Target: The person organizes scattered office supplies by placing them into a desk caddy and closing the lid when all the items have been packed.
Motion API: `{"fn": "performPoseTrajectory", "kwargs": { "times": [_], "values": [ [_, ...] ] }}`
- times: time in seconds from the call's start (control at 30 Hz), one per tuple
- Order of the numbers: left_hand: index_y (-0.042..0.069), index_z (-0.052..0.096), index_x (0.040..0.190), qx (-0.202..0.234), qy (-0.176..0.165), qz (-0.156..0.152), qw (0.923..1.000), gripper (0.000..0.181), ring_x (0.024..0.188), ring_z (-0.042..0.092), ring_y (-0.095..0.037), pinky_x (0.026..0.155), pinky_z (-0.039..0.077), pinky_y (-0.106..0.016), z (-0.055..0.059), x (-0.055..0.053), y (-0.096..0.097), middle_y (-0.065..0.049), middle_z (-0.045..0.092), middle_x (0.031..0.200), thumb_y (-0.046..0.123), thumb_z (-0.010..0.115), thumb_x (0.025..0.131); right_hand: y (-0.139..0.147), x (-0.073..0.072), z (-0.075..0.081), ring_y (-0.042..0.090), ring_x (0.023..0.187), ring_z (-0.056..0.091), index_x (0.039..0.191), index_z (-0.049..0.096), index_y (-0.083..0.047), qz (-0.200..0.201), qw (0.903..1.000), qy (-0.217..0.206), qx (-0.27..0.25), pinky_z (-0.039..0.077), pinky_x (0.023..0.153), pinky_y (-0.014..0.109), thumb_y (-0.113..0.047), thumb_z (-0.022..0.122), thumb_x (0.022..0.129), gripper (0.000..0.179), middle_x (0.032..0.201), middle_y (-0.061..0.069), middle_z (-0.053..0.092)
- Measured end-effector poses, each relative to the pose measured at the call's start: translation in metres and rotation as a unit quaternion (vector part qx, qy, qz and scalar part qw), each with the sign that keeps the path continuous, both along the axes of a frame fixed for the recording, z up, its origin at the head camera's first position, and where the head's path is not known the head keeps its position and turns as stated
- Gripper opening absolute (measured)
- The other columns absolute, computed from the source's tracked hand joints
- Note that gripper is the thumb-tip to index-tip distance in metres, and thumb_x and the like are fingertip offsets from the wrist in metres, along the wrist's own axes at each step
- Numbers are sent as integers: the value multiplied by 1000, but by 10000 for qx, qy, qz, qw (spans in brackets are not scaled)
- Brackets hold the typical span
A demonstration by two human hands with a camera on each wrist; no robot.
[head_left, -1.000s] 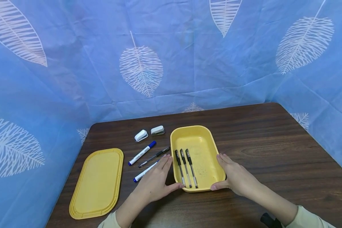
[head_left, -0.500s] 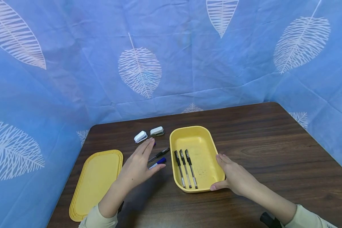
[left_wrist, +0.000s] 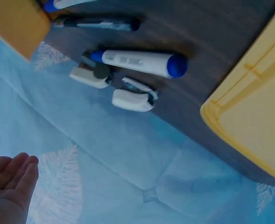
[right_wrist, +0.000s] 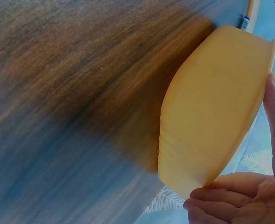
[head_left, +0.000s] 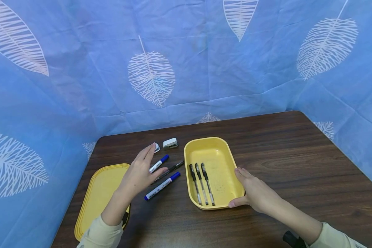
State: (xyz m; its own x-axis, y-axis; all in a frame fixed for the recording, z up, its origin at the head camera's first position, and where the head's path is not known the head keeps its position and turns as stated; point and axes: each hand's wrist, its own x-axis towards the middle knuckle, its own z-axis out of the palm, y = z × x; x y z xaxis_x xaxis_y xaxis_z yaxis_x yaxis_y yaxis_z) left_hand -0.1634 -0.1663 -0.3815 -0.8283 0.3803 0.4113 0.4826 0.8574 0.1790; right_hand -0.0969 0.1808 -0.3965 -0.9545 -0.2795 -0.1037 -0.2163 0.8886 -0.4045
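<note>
In the head view, a yellow plastic box [head_left: 223,165] holds three black gel pens [head_left: 201,184] side by side along its left wall. The right hand [head_left: 255,189] touches its near right corner, fingers straight against the right wall and thumb at the near edge. Between the lid and the markers hovers the left hand [head_left: 139,174], fingers extended and holding nothing. Two blue-and-white markers [head_left: 162,186] and another black gel pen [head_left: 176,166] lie around its thumb side. The fingertips overlap one white mini stapler [head_left: 156,147]; a second white stapler [head_left: 170,143] sits to its right.
A yellow lid [head_left: 100,196] lies flat at the table's left, partly covered by the left forearm. Behind the dark wooden table [head_left: 285,148] hangs a blue cloth [head_left: 192,69] with white leaf prints.
The left hand has left the box's left side and moved left over the markers towards the lid, uncovering the near marker. The right hand stays at the box.
</note>
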Motion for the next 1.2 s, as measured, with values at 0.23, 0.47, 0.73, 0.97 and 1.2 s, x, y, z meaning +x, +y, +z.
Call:
{"fn": "performPoseTrajectory", "kwargs": {
  "times": [0.23, 0.47, 0.73, 0.97, 1.2],
  "values": [
    [-1, 41, 145, -160, -192, 147, 9996, 83, 125, 56, -36, 94, 53, -47, -14, -7, 1, -21, 54, 138, 38, 77, 81, 0, -1, 0, 46, 137, 36, 140, 40, 13, -20, 10000, 61, -66, 39, 104, 60, -51, 82, 61, 110, 148, 32, 37],
    [1, 42, 145, -220, -630, 243, 9975, 79, 126, 54, -36, 95, 52, -47, -24, -13, 4, -21, 52, 140, 33, 77, 83, 1, 0, 0, 47, 136, 38, 140, 41, 13, 29, 9999, 112, -49, 40, 103, 60, -54, 81, 60, 112, 146, 33, 38],
    [0, 44, 144, -337, -985, 272, 9942, 74, 125, 56, -33, 98, 51, -45, -38, -18, 11, -20, 55, 137, 28, 76, 84, 1, 0, 1, 47, 136, 38, 140, 40, 13, 35, 9999, 119, -35, 40, 103, 60, -53, 81, 60, 111, 147, 33, 37],
    [-1, 46, 142, -440, -1123, 230, 9924, 72, 121, 59, -33, 95, 52, -44, -52, -22, 15, -21, 57, 133, 25, 78, 82, 1, 1, 2, 46, 137, 37, 141, 39, 12, 4, 10000, 40, -29, 40, 103, 60, -54, 81, 61, 111, 147, 32, 37],
    [-1, 47, 141, -432, -1453, 320, 9879, 72, 122, 59, -33, 98, 51, -45, -58, -24, 19, -21, 58, 133, 26, 78, 82, 1, 1, 1, 47, 136, 37, 142, 38, 11, 15, 10000, 42, 1, 41, 102, 60, -55, 79, 61, 112, 147, 32, 37]
  ]
}}
